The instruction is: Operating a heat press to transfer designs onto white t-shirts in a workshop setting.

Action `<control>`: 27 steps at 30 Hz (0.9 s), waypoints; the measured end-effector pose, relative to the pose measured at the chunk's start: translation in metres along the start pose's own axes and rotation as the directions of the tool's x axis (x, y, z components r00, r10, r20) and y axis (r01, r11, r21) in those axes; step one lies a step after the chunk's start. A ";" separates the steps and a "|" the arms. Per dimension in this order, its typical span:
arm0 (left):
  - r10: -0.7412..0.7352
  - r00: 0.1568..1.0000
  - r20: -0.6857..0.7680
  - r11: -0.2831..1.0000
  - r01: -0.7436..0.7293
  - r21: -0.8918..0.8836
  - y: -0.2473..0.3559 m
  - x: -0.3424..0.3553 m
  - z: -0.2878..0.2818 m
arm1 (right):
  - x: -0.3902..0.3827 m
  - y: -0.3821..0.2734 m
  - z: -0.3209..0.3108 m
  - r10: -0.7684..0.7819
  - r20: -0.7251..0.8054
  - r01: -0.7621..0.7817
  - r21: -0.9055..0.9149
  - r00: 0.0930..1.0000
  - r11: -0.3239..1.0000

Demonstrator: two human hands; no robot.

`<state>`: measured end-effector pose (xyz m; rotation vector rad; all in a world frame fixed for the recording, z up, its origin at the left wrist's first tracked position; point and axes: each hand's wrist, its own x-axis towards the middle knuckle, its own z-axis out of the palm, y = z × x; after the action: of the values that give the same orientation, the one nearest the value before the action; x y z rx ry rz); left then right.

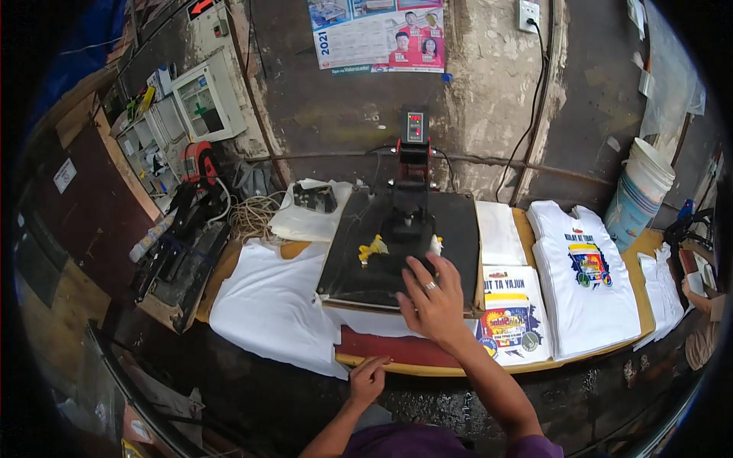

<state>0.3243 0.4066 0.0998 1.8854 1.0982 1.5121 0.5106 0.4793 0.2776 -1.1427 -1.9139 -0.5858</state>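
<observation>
A black heat press (351, 278) stands on the yellow worktable (439, 369), with a small control box (415, 126) on its post and yellow and white scraps (373, 252) on its top plate. My right hand (434, 301), a ring on one finger, reaches over the plate with fingers spread and empty; whether it touches the plate I cannot tell. My left hand (367, 382) rests at the table's front edge by a red pad (389, 349), fingers loosely bent, holding nothing. A plain white shirt (267, 305) lies left of the press; printed transfer sheets (513, 320) lie right of it.
A stack of printed white shirts (584, 305) is at the right, with folded white cloth (663, 290) beyond and buckets (637, 191) behind. A second press (179, 267) and coiled cord (252, 214) are at the left. A wall with a calendar (378, 34) backs the table.
</observation>
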 end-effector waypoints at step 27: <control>-0.120 0.488 0.864 0.976 -0.101 0.193 0.081 0.301 0.005 | -0.001 0.028 0.087 0.140 0.364 -0.149 -0.002 0.921 0.989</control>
<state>0.3724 0.6085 0.3328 2.3285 0.7451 0.2062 0.5005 0.5547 0.2273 -1.4408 -2.1121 -0.2798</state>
